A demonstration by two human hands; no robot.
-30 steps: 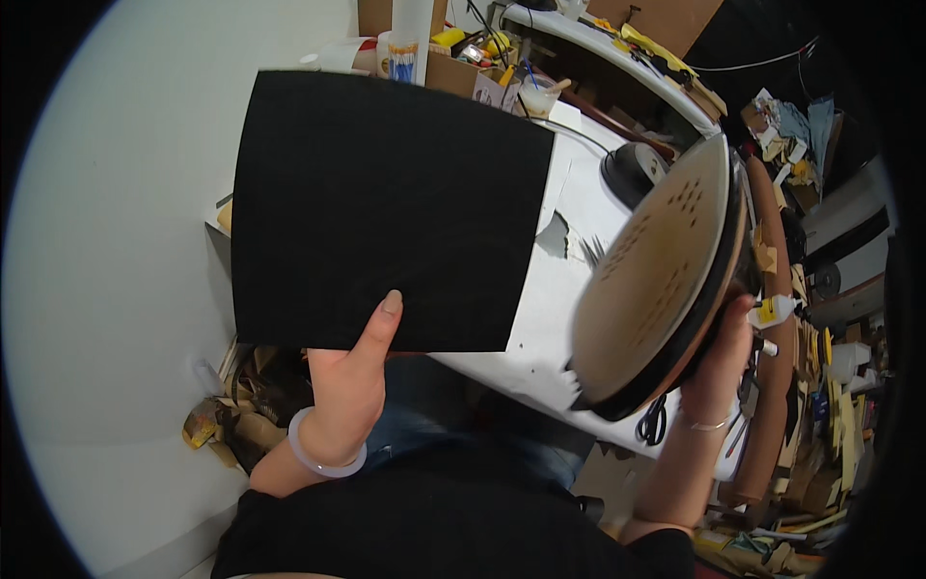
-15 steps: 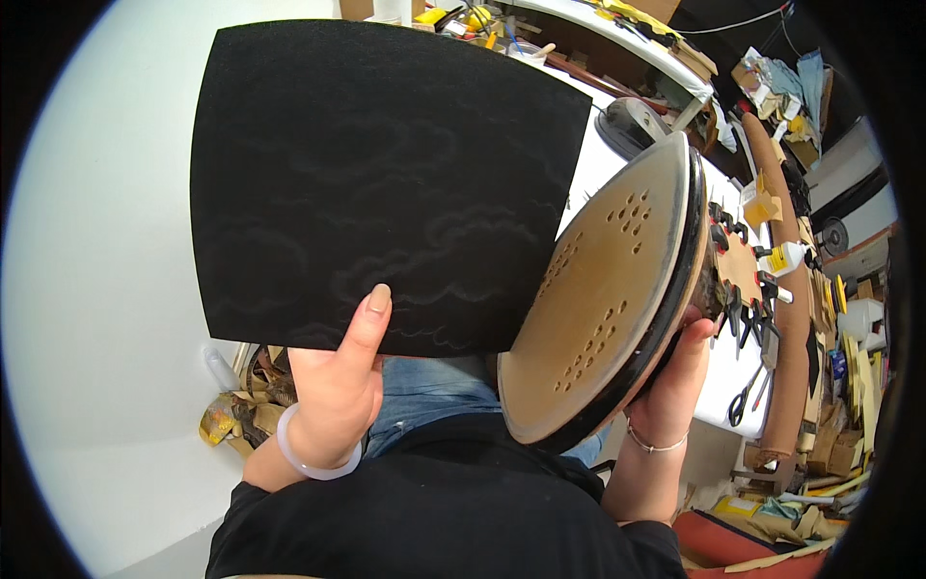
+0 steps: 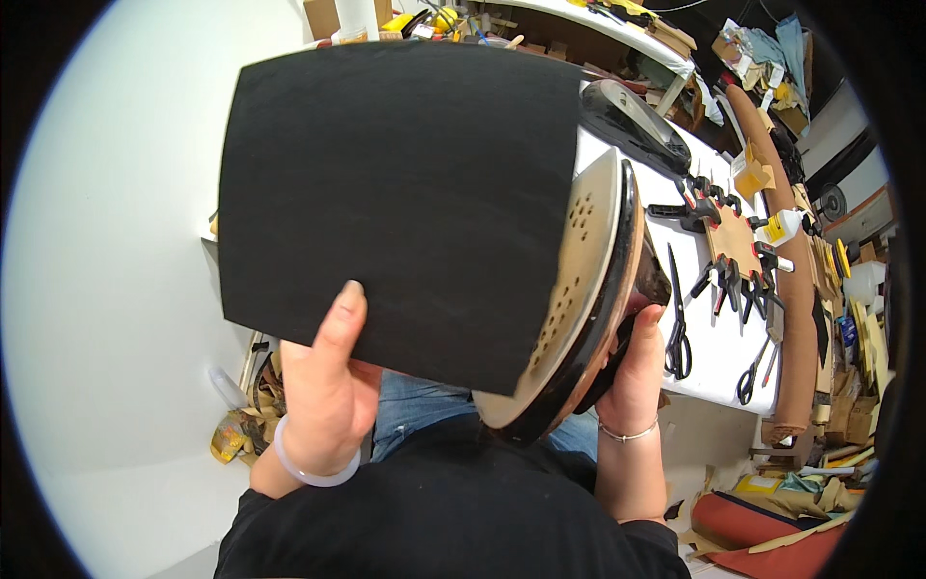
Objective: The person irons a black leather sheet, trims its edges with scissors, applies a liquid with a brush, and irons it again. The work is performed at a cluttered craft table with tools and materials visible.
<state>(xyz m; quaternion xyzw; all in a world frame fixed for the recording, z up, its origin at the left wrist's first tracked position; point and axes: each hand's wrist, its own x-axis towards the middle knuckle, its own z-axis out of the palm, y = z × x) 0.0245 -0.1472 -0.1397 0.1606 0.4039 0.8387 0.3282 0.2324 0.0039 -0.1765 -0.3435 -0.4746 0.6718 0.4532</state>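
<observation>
Sheet point(image 3: 395, 203), black and flat, was pinched in my left grip point(image 3: 330, 386), raised over the worktop's point(image 3: 709, 347) near edge; my right grip point(image 3: 632, 372) was closed round the iron point(image 3: 591, 323), soleplate point(image 3: 586, 251) tilted behind the sheet. Keeping the left grip clear of that plate seemed wise

Left fingers point(image 3: 342, 323) pinching, right fingers point(image 3: 644, 340) curled, forearms point(image 3: 632, 473) raised

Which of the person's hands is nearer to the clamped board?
Right. The right hand, gripping the iron, is below and left of the clamped board in the picture; the left hand, holding the black sheet, is much farther left.
</observation>
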